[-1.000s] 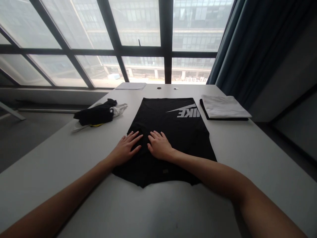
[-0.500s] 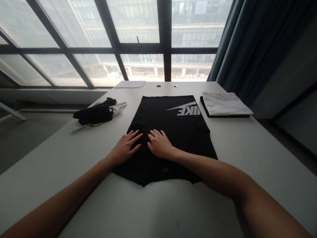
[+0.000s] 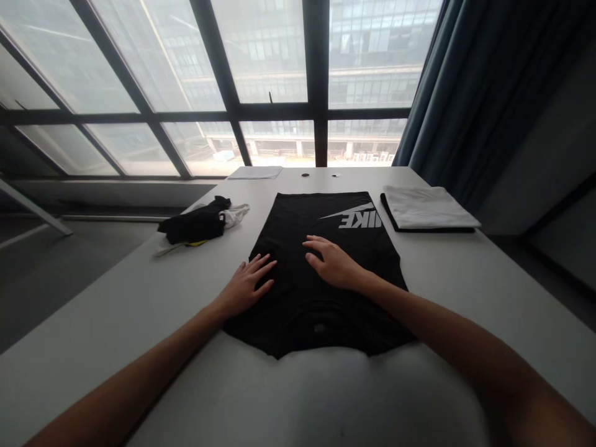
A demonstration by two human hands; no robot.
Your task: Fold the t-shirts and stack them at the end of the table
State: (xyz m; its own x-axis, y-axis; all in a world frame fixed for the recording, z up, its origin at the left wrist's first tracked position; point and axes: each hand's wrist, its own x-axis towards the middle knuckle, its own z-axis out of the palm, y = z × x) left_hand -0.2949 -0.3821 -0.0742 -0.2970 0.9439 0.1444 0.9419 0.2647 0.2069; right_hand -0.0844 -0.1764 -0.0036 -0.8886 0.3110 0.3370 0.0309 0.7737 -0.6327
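Note:
A black T-shirt [image 3: 298, 298] with a white logo at its far end lies flat on the white table [image 3: 442, 292], its sides folded in. My left hand [image 3: 246, 285] rests flat on the shirt's left edge, fingers spread, holding nothing. My right hand [image 3: 333, 261] lies palm down on the middle of the shirt, fingers stretched out toward the left, a hand's width from the left hand.
A folded stack with a white garment [image 3: 428, 208] on top sits at the far right of the table. A crumpled heap of black and white clothes [image 3: 198, 225] lies at the far left. A sheet of paper [image 3: 256, 172] lies by the window. A dark curtain [image 3: 470, 93] hangs at the right.
My right hand has slid away from the left hand, rightward and farther up the shirt. The left hand has stayed on the shirt's left edge. The camera has tilted a little.

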